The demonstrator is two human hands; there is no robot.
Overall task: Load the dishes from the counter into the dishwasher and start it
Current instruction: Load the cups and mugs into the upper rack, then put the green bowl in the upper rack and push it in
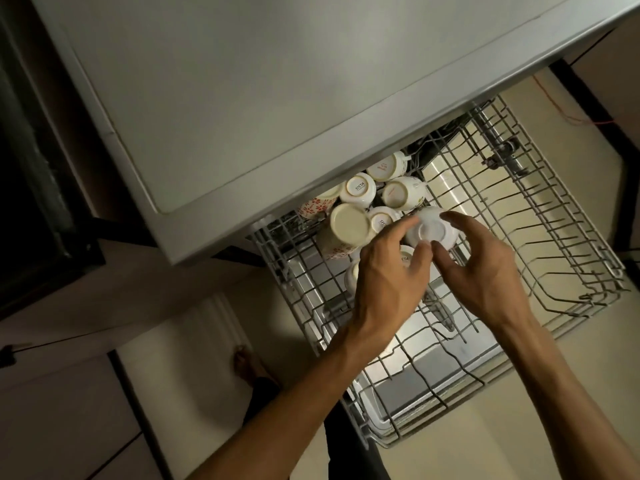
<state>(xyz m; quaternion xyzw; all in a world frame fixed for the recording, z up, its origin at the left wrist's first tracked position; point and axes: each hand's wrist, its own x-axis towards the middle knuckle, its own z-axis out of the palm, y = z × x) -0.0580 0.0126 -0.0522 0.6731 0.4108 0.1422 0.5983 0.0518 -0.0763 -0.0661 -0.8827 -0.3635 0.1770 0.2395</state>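
A: What fills the top of the view?

B: A grey steel countertop (pixel 277 91), with pale floor (pixel 207 341) lower left, where a bare foot (pixel 244 362) shows.

A: And under the counter's edge?

B: A pulled-out grey wire dishwasher rack (pixel 540 244). Upturned cream and red-patterned cups (pixel 349 223) cluster in its back left part.

A: The hands?

B: The left hand (pixel 388 278) and right hand (pixel 485 268) meet over a small upturned white bowl (pixel 431 230) just right of those cups. Curled fingertips of both touch its base and rim, holding it. The rack's right side shows bare tines.
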